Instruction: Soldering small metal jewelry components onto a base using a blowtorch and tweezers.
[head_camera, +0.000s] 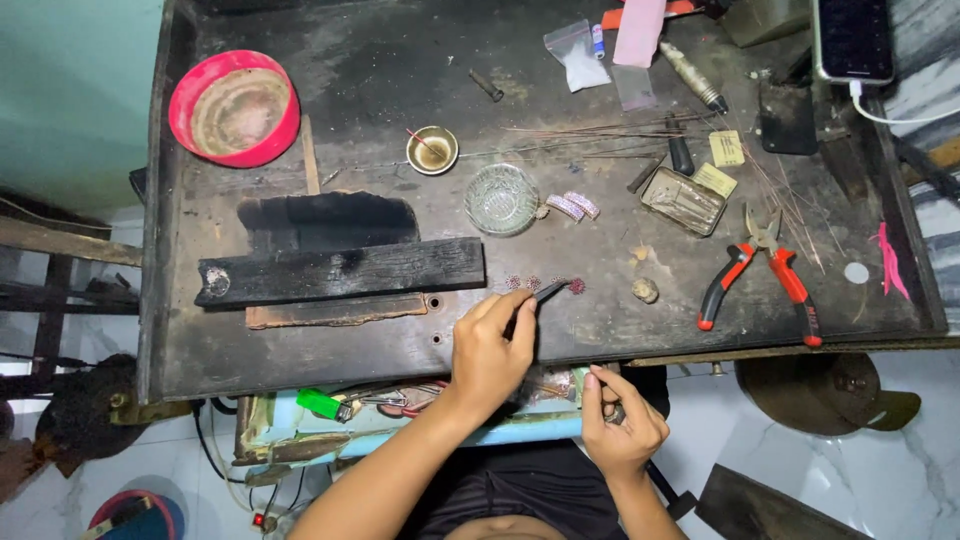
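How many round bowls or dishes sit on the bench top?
3. A red bowl at the far left, a small brass dish near the middle, and a clear glass dish to its right. None looks hidden.

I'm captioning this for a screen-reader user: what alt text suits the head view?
Seen from above, a person's left hand holds dark tweezers over small pink-red pieces on a scorched worktable, while the right hand pinches something small below its edge. Red-handled pliers, a glass bowl and a red bowl sit around.
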